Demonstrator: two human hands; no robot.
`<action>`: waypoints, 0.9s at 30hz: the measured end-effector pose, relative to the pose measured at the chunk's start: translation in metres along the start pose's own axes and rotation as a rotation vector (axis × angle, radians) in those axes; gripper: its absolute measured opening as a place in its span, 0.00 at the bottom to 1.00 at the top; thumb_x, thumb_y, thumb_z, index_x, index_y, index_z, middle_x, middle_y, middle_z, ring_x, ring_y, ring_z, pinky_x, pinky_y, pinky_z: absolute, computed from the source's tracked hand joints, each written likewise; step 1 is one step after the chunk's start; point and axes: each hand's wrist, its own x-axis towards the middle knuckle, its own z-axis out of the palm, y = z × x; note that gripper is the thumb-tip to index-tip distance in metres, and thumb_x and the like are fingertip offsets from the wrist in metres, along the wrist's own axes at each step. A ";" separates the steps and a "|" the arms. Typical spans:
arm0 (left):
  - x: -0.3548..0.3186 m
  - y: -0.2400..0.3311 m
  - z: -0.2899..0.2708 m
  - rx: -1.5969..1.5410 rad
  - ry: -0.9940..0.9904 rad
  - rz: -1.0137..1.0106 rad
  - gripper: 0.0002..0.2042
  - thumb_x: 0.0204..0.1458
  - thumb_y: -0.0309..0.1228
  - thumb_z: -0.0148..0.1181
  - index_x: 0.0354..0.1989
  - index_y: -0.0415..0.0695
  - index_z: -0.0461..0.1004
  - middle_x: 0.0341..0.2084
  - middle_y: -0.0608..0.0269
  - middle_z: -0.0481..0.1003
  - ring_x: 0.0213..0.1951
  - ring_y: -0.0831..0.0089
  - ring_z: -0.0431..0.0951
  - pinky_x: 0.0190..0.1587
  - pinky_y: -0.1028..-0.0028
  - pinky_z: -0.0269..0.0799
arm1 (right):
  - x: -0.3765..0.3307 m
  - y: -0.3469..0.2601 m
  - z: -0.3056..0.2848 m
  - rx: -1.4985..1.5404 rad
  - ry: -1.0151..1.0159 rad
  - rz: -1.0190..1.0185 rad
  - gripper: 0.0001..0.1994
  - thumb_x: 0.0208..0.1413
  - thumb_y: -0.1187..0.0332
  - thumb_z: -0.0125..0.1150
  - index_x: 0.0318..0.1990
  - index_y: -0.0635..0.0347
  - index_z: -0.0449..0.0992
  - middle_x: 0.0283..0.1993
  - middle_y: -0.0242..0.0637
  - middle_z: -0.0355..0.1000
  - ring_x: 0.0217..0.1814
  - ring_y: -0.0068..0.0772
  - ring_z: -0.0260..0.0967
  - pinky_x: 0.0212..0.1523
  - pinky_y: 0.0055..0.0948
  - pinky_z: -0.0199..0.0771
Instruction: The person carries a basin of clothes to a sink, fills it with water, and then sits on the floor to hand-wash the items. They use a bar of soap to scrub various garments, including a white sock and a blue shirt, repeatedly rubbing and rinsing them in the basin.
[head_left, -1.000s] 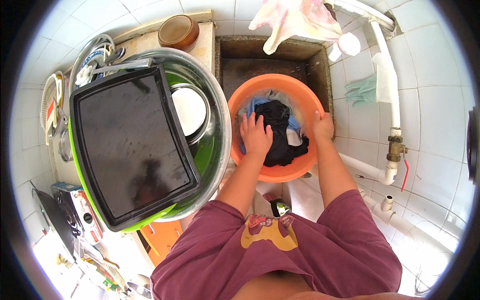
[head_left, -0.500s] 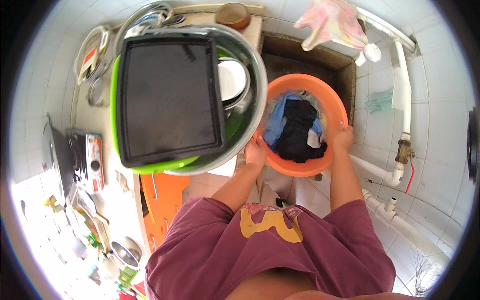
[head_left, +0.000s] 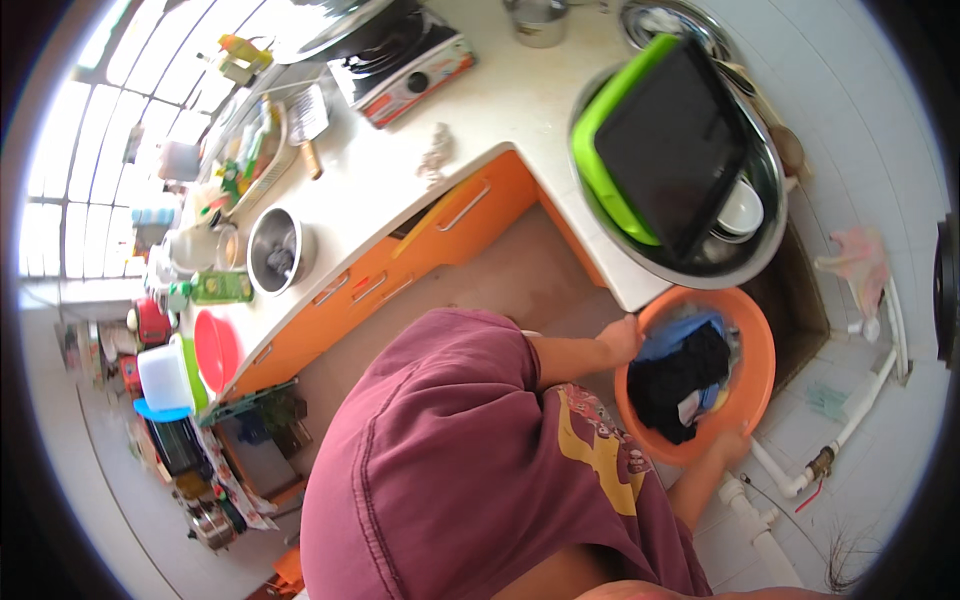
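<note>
Between my two hands is a round orange basin [head_left: 752,352] with wet laundry [head_left: 682,378] in it, black and blue cloth heaped in what looks like water. My left hand [head_left: 622,340] is closed on the rim on the side toward the counter. On the opposite side my right hand [head_left: 728,446], a little blurred, grips the rim near the white pipes. The fingers are partly hidden by the rim. Just beyond the basin lies the dark sink [head_left: 800,310], partly covered by it.
A large steel bowl [head_left: 690,276] stands on the counter corner beside the basin, holding a green tub [head_left: 598,160], a black tray [head_left: 672,150] and white bowls [head_left: 740,208]. Orange cabinets [head_left: 480,220] run under the counter. A pipe with a red-handled valve [head_left: 822,464] lines the right wall.
My view has swung to the left, bringing the long counter and window into sight. Both hands still hold the basin, which now appears farther right and lower, slightly apart from the sink's back.
</note>
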 end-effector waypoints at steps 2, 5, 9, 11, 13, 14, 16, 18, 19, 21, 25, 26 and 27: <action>-0.025 -0.006 -0.017 0.004 -0.060 -0.025 0.18 0.53 0.39 0.54 0.41 0.33 0.67 0.35 0.39 0.75 0.41 0.45 0.75 0.46 0.55 0.70 | -0.016 0.011 -0.010 -0.041 -0.039 -0.023 0.29 0.60 0.49 0.48 0.42 0.75 0.72 0.41 0.62 0.72 0.45 0.63 0.69 0.45 0.52 0.69; -0.053 -0.016 -0.046 0.034 -0.143 0.071 0.19 0.52 0.40 0.55 0.41 0.34 0.68 0.34 0.42 0.75 0.40 0.47 0.76 0.45 0.57 0.70 | -0.034 0.037 -0.022 -0.129 0.036 -0.069 0.30 0.59 0.46 0.45 0.39 0.73 0.75 0.41 0.61 0.72 0.42 0.63 0.71 0.41 0.52 0.71; -0.097 -0.040 -0.102 0.001 -0.202 0.147 0.17 0.51 0.38 0.58 0.35 0.33 0.72 0.23 0.48 0.77 0.29 0.55 0.80 0.36 0.61 0.75 | -0.096 0.027 -0.058 -0.021 -0.030 -0.102 0.27 0.61 0.51 0.48 0.43 0.76 0.73 0.41 0.62 0.72 0.43 0.61 0.71 0.42 0.49 0.71; -0.127 -0.057 -0.141 -0.086 -0.295 0.068 0.17 0.51 0.38 0.59 0.38 0.34 0.71 0.27 0.48 0.77 0.31 0.56 0.80 0.37 0.62 0.75 | -0.145 0.007 -0.080 -0.028 -0.100 0.025 0.27 0.61 0.52 0.48 0.43 0.77 0.73 0.40 0.62 0.72 0.42 0.59 0.72 0.42 0.48 0.72; -0.157 -0.082 -0.176 -0.136 -0.339 0.020 0.16 0.51 0.38 0.59 0.39 0.35 0.71 0.28 0.48 0.77 0.31 0.58 0.80 0.36 0.63 0.75 | -0.191 0.001 -0.082 0.208 -0.192 0.056 0.28 0.60 0.51 0.49 0.42 0.77 0.73 0.41 0.61 0.73 0.42 0.56 0.73 0.41 0.46 0.73; -0.171 -0.097 -0.187 -0.146 -0.333 0.006 0.16 0.51 0.37 0.59 0.39 0.35 0.72 0.27 0.49 0.77 0.29 0.59 0.80 0.35 0.64 0.76 | -0.210 -0.002 -0.081 0.327 -0.245 0.063 0.28 0.60 0.50 0.50 0.41 0.78 0.74 0.41 0.60 0.73 0.42 0.55 0.73 0.41 0.46 0.73; -0.202 -0.110 -0.229 -0.192 -0.290 0.010 0.15 0.51 0.36 0.59 0.38 0.36 0.72 0.26 0.50 0.77 0.27 0.60 0.80 0.34 0.65 0.76 | -0.245 -0.031 -0.101 0.329 -0.293 0.075 0.29 0.59 0.49 0.51 0.41 0.78 0.74 0.41 0.59 0.73 0.41 0.52 0.73 0.40 0.44 0.74; -0.235 -0.141 -0.256 -0.238 -0.227 0.002 0.15 0.51 0.36 0.59 0.38 0.36 0.72 0.25 0.50 0.77 0.27 0.60 0.80 0.35 0.65 0.76 | -0.283 -0.046 -0.101 0.250 -0.308 0.083 0.30 0.58 0.49 0.53 0.41 0.78 0.74 0.41 0.58 0.74 0.40 0.50 0.74 0.39 0.42 0.75; -0.250 -0.158 -0.268 -0.246 -0.170 -0.011 0.14 0.50 0.36 0.59 0.36 0.35 0.73 0.24 0.50 0.77 0.26 0.61 0.80 0.33 0.65 0.77 | -0.306 -0.064 -0.098 0.179 -0.291 0.067 0.29 0.57 0.49 0.54 0.41 0.78 0.74 0.41 0.58 0.74 0.39 0.49 0.74 0.39 0.42 0.75; -0.279 -0.193 -0.286 -0.258 -0.063 -0.041 0.13 0.49 0.34 0.59 0.33 0.34 0.76 0.23 0.49 0.78 0.24 0.62 0.81 0.30 0.66 0.78 | -0.337 -0.076 -0.083 0.306 -0.310 -0.022 0.28 0.56 0.51 0.58 0.40 0.77 0.74 0.39 0.56 0.74 0.37 0.47 0.74 0.38 0.41 0.76; -0.334 -0.250 -0.308 -0.305 0.145 -0.113 0.14 0.46 0.35 0.61 0.33 0.35 0.75 0.25 0.47 0.77 0.28 0.57 0.80 0.35 0.63 0.76 | -0.399 -0.126 -0.069 0.375 -0.397 -0.201 0.24 0.58 0.54 0.56 0.40 0.75 0.73 0.39 0.54 0.74 0.37 0.46 0.73 0.38 0.39 0.75; -0.347 -0.259 -0.316 -0.283 0.202 -0.110 0.15 0.45 0.36 0.61 0.34 0.36 0.75 0.26 0.46 0.77 0.31 0.55 0.80 0.37 0.61 0.75 | -0.407 -0.133 -0.063 0.383 -0.427 -0.244 0.24 0.58 0.54 0.55 0.41 0.75 0.73 0.39 0.53 0.74 0.37 0.45 0.73 0.38 0.38 0.75; -0.371 -0.258 -0.332 -0.332 0.210 -0.131 0.15 0.45 0.36 0.61 0.35 0.35 0.74 0.28 0.45 0.77 0.35 0.51 0.78 0.41 0.60 0.73 | -0.415 -0.145 -0.074 0.370 -0.452 -0.298 0.24 0.59 0.54 0.54 0.42 0.76 0.72 0.40 0.53 0.74 0.37 0.44 0.73 0.38 0.37 0.75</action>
